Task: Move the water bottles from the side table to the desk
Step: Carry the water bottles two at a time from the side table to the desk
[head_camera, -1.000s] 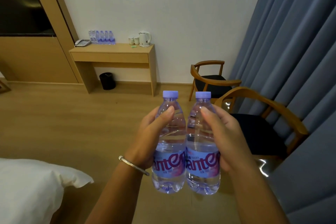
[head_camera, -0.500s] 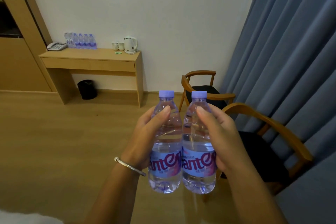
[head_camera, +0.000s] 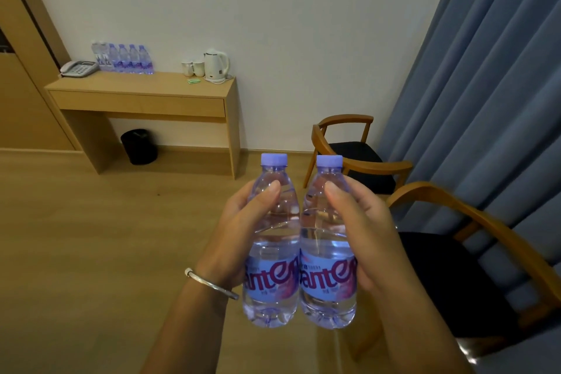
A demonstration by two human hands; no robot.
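I carry two clear water bottles with purple caps and blue-purple labels, upright and side by side at chest height. My left hand [head_camera: 239, 234] grips the left bottle [head_camera: 271, 252] around its middle, thumb on the shoulder. The right bottle [head_camera: 328, 255] is held the same way by my right hand [head_camera: 367, 240]. The bottles touch each other. Across the room stands the wooden desk [head_camera: 142, 91] against the wall, with a row of several identical bottles [head_camera: 124, 59] at its back left. The side table is out of view.
On the desk are a grey telephone [head_camera: 78, 68], two cups [head_camera: 193, 68], a white kettle [head_camera: 216, 64] and a green packet [head_camera: 193, 81]. A black bin [head_camera: 139, 146] sits under it. Two wooden armchairs [head_camera: 352, 152] [head_camera: 455, 261] stand right, by the blue curtain [head_camera: 485, 85]. Wooden floor lies between.
The view has swung and advanced toward the desk, which looks larger; the white pillow has left the frame. Both hands keep the same grip on the bottles.
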